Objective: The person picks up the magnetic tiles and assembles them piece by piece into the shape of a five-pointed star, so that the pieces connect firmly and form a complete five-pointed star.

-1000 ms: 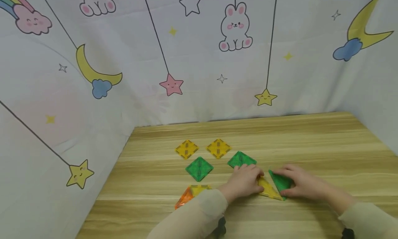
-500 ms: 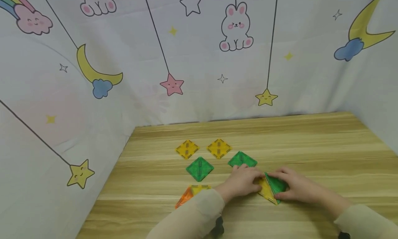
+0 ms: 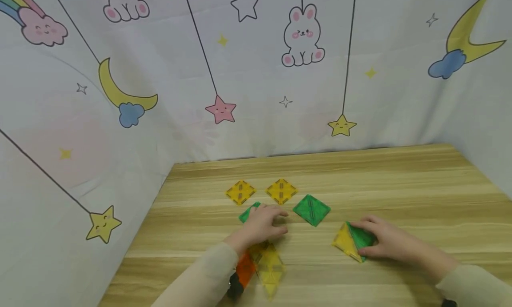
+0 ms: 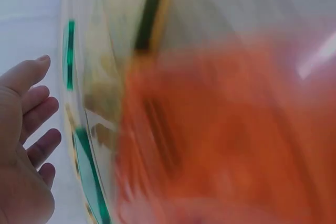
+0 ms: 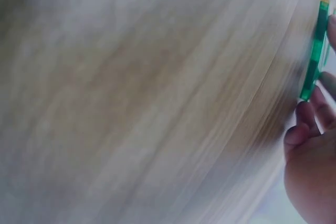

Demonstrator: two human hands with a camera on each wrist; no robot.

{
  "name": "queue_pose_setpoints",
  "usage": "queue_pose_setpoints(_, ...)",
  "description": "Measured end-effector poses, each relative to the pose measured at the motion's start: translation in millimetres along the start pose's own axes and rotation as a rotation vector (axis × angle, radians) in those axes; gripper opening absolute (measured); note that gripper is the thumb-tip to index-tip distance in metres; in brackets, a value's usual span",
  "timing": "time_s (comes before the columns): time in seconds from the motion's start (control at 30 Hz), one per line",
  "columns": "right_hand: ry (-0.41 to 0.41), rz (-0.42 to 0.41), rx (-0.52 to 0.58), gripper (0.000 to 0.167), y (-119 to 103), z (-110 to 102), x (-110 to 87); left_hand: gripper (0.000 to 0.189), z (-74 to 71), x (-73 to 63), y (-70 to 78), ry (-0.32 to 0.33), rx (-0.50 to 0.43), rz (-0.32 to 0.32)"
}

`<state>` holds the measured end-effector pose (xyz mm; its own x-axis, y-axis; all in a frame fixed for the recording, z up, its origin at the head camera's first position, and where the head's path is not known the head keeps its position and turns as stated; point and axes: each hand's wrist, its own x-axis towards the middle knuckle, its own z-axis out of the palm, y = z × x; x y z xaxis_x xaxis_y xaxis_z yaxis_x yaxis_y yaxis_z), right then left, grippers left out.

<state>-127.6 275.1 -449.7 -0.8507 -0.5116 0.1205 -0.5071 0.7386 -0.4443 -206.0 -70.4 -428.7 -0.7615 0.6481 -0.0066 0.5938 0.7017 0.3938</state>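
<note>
My right hand (image 3: pixel 386 239) pinches a green triangular magnetic tile (image 3: pixel 362 238) between thumb and fingers. Along the green tile's long side lies a yellow triangular tile (image 3: pixel 345 241), so the pair makes a diamond on the table. In the right wrist view the green tile (image 5: pixel 316 51) shows edge-on by the fingertips. My left hand (image 3: pixel 260 227) holds nothing and hovers with loose, spread fingers over a green diamond (image 3: pixel 246 214), hiding most of it. Below that wrist lie an orange tile (image 3: pixel 246 268) and yellow tiles (image 3: pixel 270 263); the orange tile (image 4: pixel 236 140) looms large in the left wrist view.
Two yellow diamonds, a left one (image 3: pixel 241 192) and a right one (image 3: pixel 282 191), lie toward the back of the wooden table (image 3: pixel 400 178). Another green diamond (image 3: pixel 312 210) lies between the hands. A white printed curtain (image 3: pixel 256 71) hangs behind the table.
My right hand has brought the green triangle against the yellow one. My left hand has let go of the yellow triangle and moved left, uncovering the right green diamond and covering the left one.
</note>
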Motion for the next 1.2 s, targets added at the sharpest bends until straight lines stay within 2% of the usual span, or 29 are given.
queue_pose_setpoints(0.17,0.01,0.022,0.008,0.067,4.8,-2.9,-1.2,0.039,-5.8,-14.0,-37.7,0.053,-0.03,-0.082)
queue_pose_setpoints(0.37,0.014,0.062,0.004,0.066,13.8,-7.7,-0.4,0.041,-8.8,-26.6,-64.1,0.085,-0.015,-0.139)
queue_pose_setpoints(0.7,0.011,0.087,-0.013,0.067,26.9,-14.9,2.8,0.042,-17.2,-40.4,-84.1,0.104,-0.001,-0.185)
queue_pose_setpoints(0.97,-0.035,0.161,0.007,0.069,25.5,-19.5,8.6,0.039,-22.4,-47.4,-90.7,0.082,-0.015,-0.17)
queue_pose_setpoints(1.07,-0.001,0.166,0.009,0.067,22.1,-19.8,11.1,0.039,-25.1,-52.0,-92.9,0.094,-0.029,-0.174)
queue_pose_setpoints(1.2,0.07,0.122,-0.069,0.064,12.7,-18.0,18.7,0.039,-28.3,-58.2,-95.0,0.101,-0.019,-0.192)
